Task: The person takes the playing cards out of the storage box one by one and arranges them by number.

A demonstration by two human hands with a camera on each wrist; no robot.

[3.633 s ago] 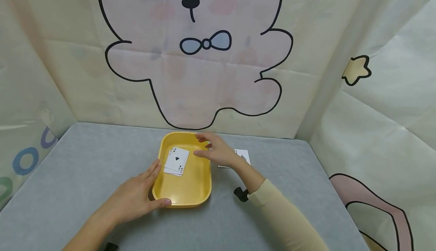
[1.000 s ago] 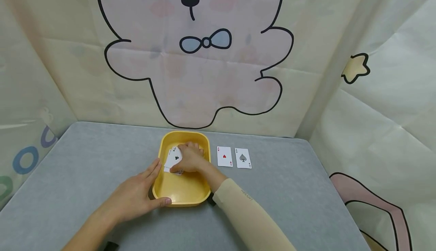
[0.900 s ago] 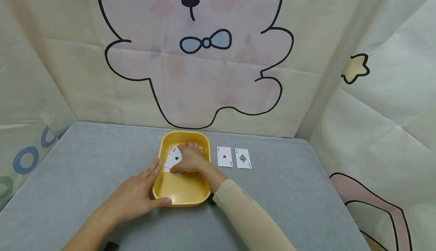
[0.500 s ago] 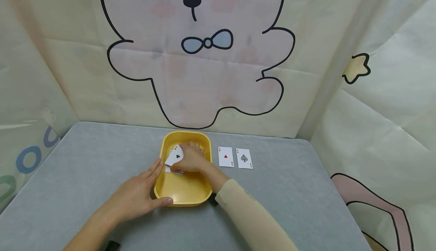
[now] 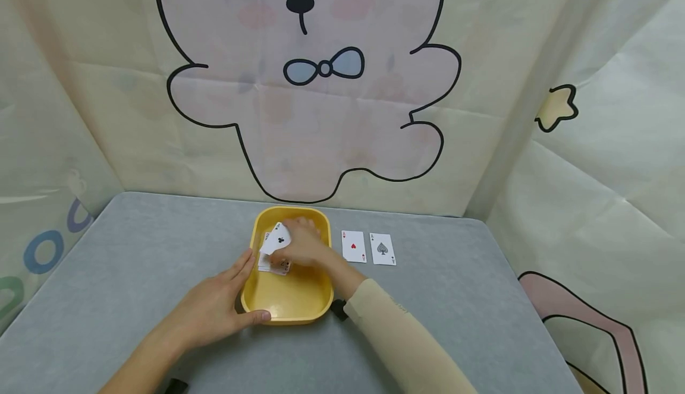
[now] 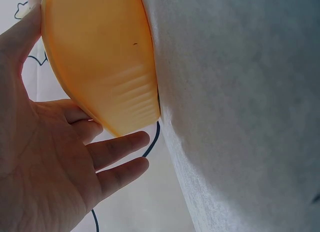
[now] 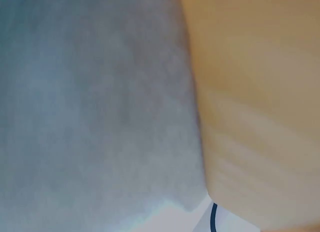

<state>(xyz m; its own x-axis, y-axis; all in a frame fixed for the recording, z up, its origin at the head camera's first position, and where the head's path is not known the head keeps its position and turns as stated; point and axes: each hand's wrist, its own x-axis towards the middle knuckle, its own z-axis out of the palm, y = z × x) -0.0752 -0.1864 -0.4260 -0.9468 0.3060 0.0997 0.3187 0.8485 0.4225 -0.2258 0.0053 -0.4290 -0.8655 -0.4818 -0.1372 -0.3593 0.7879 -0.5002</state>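
Observation:
My right hand [image 5: 302, 242] pinches a playing card [image 5: 276, 238], the ace of clubs, over the yellow tray [image 5: 289, 305]. The card is tilted, its far edge raised. More playing cards [image 5: 266, 263] lie in the tray below it, partly covered by the hand and the held card. My left hand [image 5: 219, 305] rests against the tray's near left corner, fingers along the left rim and thumb at the near rim. In the left wrist view its fingers [image 6: 120, 148] stretch beside the tray's outer wall. The right wrist view has only the tray wall [image 7: 255, 117] and cloth; the hand is outside it.
To the tray's right, an ace of hearts [image 5: 354, 246] and an ace of spades [image 5: 382, 249] lie face up side by side on the grey cloth-covered table [image 5: 439, 287]. A printed curtain [image 5: 316, 138] stands behind the table's far edge.
My right hand came into the tray from above its right rim, took the ace of clubs and has lifted it off the cards beneath. The left hand has stayed put.

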